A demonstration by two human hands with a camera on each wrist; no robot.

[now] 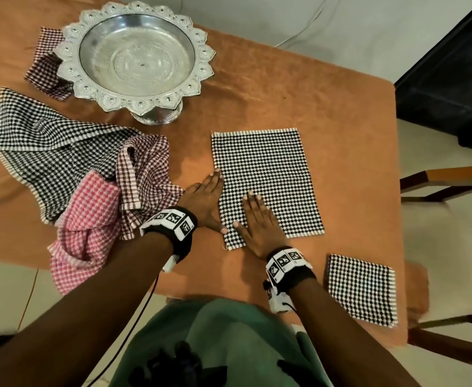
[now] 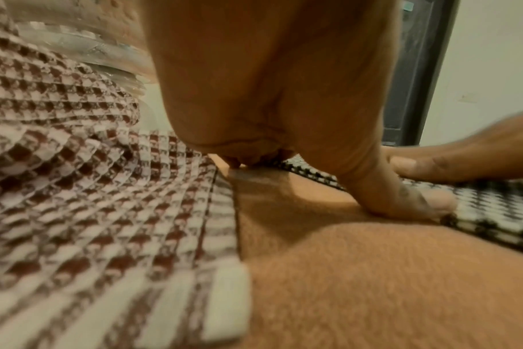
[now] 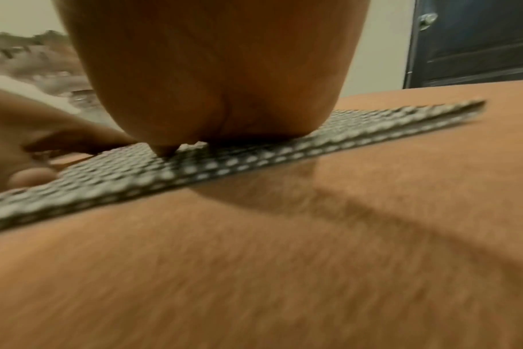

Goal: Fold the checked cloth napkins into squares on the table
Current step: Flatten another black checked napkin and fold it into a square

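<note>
A black-and-white checked napkin (image 1: 268, 180) lies flat on the orange table (image 1: 285, 101), folded once into a tall rectangle. My left hand (image 1: 205, 201) lies flat with straight fingers along its left edge, the thumb (image 2: 409, 200) touching the near corner. My right hand (image 1: 257, 216) presses palm-down on the napkin's near left part (image 3: 254, 151). A small folded black-and-white square (image 1: 361, 289) sits at the near right corner of the table. Left of my hands is a heap of loose napkins: a black-and-white one (image 1: 42, 146), a maroon one (image 1: 145, 177) and a pink one (image 1: 89, 219).
An ornate silver pedestal bowl (image 1: 137, 54) stands at the back left, with another maroon checked napkin (image 1: 43, 65) partly under it. Wooden chairs (image 1: 447, 182) stand to the right of the table. A dark door (image 1: 452, 79) is at the back right.
</note>
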